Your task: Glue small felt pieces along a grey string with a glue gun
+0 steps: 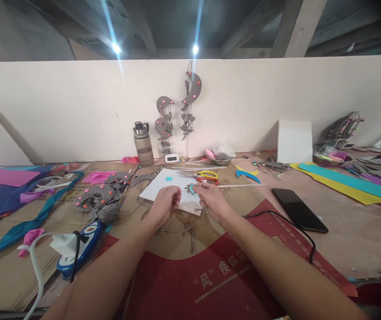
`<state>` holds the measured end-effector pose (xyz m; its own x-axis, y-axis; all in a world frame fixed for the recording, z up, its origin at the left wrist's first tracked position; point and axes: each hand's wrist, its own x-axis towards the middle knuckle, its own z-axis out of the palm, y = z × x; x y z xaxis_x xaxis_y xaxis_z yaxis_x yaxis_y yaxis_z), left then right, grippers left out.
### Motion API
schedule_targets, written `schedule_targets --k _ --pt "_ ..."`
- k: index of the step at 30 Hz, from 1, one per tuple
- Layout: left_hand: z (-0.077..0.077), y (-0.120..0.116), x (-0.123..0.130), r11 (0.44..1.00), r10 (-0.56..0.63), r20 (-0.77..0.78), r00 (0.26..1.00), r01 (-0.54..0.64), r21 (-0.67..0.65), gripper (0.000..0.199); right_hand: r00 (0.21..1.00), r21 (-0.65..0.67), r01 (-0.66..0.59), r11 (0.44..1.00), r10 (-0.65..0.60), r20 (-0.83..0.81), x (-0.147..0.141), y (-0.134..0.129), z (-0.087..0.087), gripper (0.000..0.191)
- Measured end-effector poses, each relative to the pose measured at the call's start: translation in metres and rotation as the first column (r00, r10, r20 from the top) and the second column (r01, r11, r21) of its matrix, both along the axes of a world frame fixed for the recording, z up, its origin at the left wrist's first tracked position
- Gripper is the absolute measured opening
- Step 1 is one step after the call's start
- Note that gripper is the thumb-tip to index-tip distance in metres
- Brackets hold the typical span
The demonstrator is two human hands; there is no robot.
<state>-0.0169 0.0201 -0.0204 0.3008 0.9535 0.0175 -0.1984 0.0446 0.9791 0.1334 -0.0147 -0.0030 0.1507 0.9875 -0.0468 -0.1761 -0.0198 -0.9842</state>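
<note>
My right hand (214, 201) is closed in a pinch on a small teal and grey cut-out (191, 189), which looks flower- or star-shaped, held above a white board (157, 186). Just left of it, my left hand (167, 199) has its fingers curled together. Whatever it may hold is too small or hidden to make out. A teal flower cut-out (168, 179) lies on the board. Beyond my right hand, scissors with yellow and red handles (208, 176) rest at the board's far side. Grey cord (192, 240) lies on the cardboard below my hands.
A power strip (92, 238) with a white plug and grey felt pieces with pink dots (99, 195) lie left. A phone (299, 211) and black cable (285, 215) lie right. Behind stand a water bottle (144, 146) and small clock (172, 158); moon-shaped hangings (194, 89) hang on the wall.
</note>
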Motion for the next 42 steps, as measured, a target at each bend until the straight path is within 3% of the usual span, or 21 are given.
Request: schedule_targets --k 5,11,17,33,42 --pt "0.004 -0.005 0.001 0.997 -0.015 -0.048 0.999 0.018 0.069 0.039 0.999 -0.009 -0.02 1.0 0.02 0.036 -0.001 -0.003 0.001 0.025" --pt "0.006 -0.009 0.006 0.993 -0.04 -0.054 0.998 0.045 0.106 0.032 0.997 0.019 -0.031 0.999 0.03 0.067 -0.002 -0.003 -0.001 0.029" --pt "0.006 -0.009 0.006 0.998 -0.027 -0.034 0.999 0.028 0.051 0.029 0.996 0.021 -0.058 0.998 0.056 0.071 -0.004 -0.004 -0.003 0.03" --pt "0.003 -0.01 0.011 0.992 0.089 -0.084 0.993 -0.08 0.098 0.016 0.98 0.063 -0.053 0.997 0.04 0.193 -0.007 -0.004 -0.006 0.029" --pt "-0.002 -0.001 0.006 0.987 0.134 -0.114 0.984 -0.122 0.106 0.02 0.979 0.11 -0.113 0.988 0.091 0.184 -0.002 0.0 -0.012 0.032"
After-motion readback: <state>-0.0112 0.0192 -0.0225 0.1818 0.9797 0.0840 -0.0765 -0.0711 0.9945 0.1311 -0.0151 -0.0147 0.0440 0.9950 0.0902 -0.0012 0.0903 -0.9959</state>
